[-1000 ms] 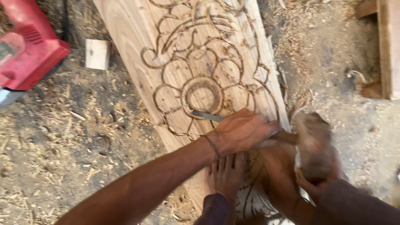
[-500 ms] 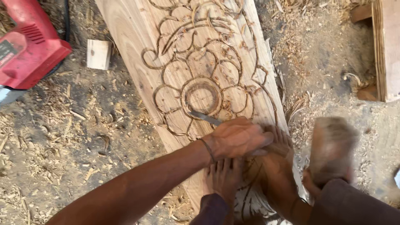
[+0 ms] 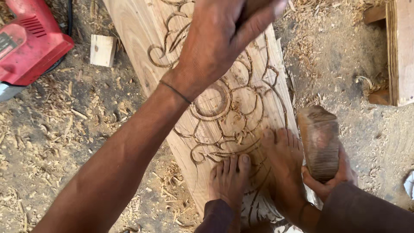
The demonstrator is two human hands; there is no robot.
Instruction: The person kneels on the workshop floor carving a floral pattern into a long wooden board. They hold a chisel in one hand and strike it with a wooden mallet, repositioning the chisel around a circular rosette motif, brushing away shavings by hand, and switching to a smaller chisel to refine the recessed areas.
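A long wooden plank point(image 3: 142, 39) lies on the ground, carved with a flower and curling lines point(image 3: 224, 108). My left hand point(image 3: 215, 43) is raised above the carving, close to the camera. Its fingers are closed on a dark tool handle point(image 3: 252, 7), most of which is hidden. My right hand point(image 3: 334, 179) grips a worn wooden mallet point(image 3: 319, 142) beside the plank's right edge. Two bare feet point(image 3: 228, 177) point(image 3: 284, 159) rest on the near end of the plank.
A red power tool point(image 3: 30, 43) with a black cord lies at the upper left. A small wood block point(image 3: 102, 49) sits beside it. A wooden frame point(image 3: 399, 51) stands at the right edge. Shavings and sawdust cover the ground point(image 3: 56, 129).
My left hand has lifted off the carving and come up towards the camera with the tool. The mallet has stopped swinging and is held still by the right foot.
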